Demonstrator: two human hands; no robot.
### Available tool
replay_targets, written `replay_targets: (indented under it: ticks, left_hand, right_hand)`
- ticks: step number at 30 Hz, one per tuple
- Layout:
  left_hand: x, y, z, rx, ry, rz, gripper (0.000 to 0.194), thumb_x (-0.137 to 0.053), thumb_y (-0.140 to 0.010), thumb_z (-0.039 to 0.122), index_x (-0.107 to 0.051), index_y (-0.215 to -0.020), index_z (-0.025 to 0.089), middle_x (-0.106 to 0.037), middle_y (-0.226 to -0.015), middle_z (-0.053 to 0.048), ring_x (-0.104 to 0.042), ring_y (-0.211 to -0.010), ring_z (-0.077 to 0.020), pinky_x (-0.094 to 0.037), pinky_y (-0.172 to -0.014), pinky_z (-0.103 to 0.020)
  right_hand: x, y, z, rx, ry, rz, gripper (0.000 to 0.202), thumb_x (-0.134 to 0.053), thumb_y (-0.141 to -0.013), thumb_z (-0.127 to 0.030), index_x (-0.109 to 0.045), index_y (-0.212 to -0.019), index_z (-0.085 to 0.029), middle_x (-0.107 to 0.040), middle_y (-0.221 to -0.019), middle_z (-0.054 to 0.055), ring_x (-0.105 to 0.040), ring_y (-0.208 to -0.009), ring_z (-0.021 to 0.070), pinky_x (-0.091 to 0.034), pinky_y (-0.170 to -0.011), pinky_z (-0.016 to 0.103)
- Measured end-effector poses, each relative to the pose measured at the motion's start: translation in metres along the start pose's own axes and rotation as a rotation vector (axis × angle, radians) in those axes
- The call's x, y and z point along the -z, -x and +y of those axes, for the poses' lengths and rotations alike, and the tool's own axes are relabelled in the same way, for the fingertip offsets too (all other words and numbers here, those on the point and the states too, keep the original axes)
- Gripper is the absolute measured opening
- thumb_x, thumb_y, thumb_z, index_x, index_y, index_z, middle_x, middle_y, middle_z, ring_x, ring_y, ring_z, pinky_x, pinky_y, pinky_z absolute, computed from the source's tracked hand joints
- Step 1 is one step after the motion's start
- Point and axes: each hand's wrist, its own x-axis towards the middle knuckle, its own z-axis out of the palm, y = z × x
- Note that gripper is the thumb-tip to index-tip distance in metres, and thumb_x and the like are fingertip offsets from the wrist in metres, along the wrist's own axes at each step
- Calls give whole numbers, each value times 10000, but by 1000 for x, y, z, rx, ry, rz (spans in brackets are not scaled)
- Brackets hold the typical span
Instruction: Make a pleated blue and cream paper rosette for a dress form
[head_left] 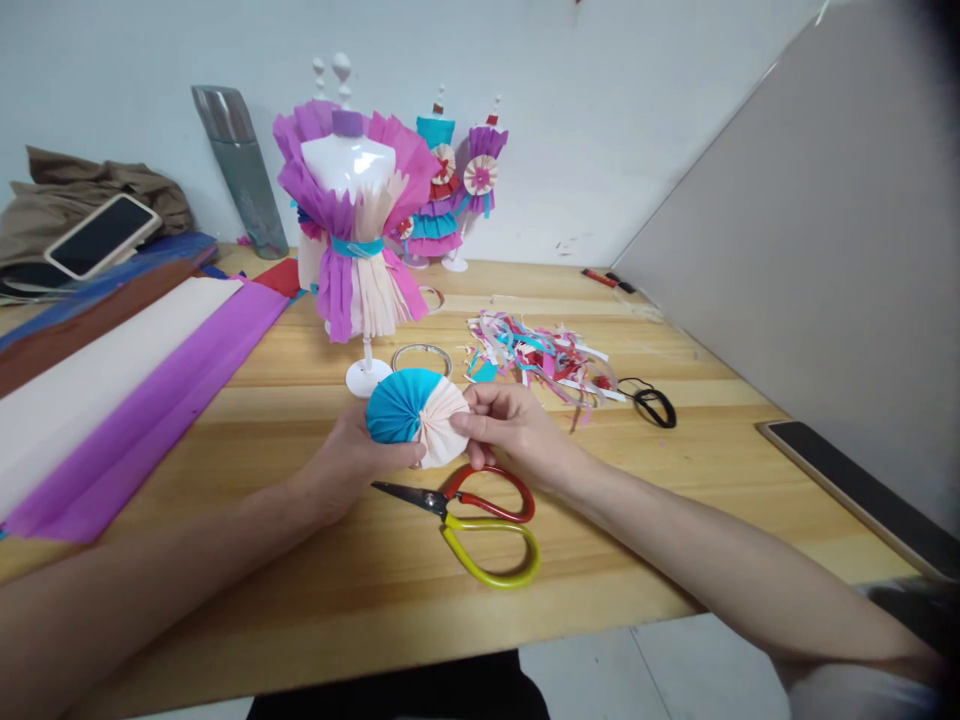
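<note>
A round pleated paper rosette (409, 405), half blue and half pale pink, is held up between both hands above the table. My left hand (349, 460) grips its lower left side, thumb on the front and the other fingers hidden behind. At the right edge, my right hand (510, 425) pinches the pink part between thumb and fingers. Just below the hands lie scissors (491, 525) with one red and one yellow handle, blades pointing left. Behind the rosette stands a white mannequin (349, 160) dressed in purple, pink and cream crepe paper with a blue waistband.
Paper scraps (536, 350) lie behind my right hand, near a black band (655, 407). Crepe sheets (150, 400) cover the left side. A bottle (244, 175), small dressed mannequins (484, 180) and a cutter (607, 280) are at the back. One phone (862, 490) lies right, another (103, 236) left.
</note>
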Motion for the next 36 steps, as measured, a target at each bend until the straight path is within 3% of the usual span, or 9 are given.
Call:
replay_targets:
  ticks: [5,11,18,22,26,31,36]
  left_hand:
    - [3,1,-1,19,-51,-30,292,-760,-653,187,-732,-943,165,-755,-875,-28,-667,-825,-218,-512,-781,-329]
    - [1,1,3,13,-67,-35,242,-753,-647,197,-727,-886,165,-741,-839,-33,-648,-788,-217,-498,-764,-333]
    - [-4,2,11,17,-66,-66,210,-740,-596,137,-701,-800,165,-682,-698,15,-593,-652,-166,-456,-646,-285]
    - [-2,0,10,38,61,-134,323,-804,-586,160,-740,-902,183,-743,-829,-18,-655,-775,-215,-504,-738,-317]
    - [4,-2,5,28,65,-165,371,-821,-645,301,-751,-979,155,-752,-916,-76,-678,-864,-252,-513,-818,-358]
    - [7,-4,13,37,237,-133,354,-771,-704,432,-763,-897,136,-730,-809,-88,-675,-794,-240,-517,-727,-334]
    - [10,-4,27,134,136,-132,391,-798,-686,443,-756,-886,110,-709,-741,-63,-628,-669,-179,-505,-654,-285]
  right_hand:
    - [1,0,0,28,-28,6,372,-829,-638,-423,-579,-706,-155,-574,-467,-57,-523,-354,56,-325,-336,127]
    - [-2,0,0,30,16,-98,390,-810,-656,-462,-610,-771,-147,-629,-579,-31,-518,-376,46,-350,-346,142]
    - [-1,-3,0,56,13,12,372,-821,-635,-444,-605,-688,-145,-585,-503,-49,-451,-346,26,-348,-335,135]
    - [-1,-1,-3,65,12,16,354,-823,-633,-420,-605,-687,-146,-583,-503,-50,-461,-348,30,-346,-337,139]
    - [3,0,-8,117,24,23,356,-812,-642,-429,-595,-673,-149,-565,-511,-57,-446,-355,30,-333,-344,155]
    - [8,0,-21,134,163,-84,310,-776,-689,-408,-605,-683,-150,-541,-501,-55,-423,-401,46,-305,-387,183]
    - [4,-5,-32,107,294,-244,281,-773,-689,-371,-607,-683,-145,-562,-575,-37,-477,-507,77,-360,-494,217]
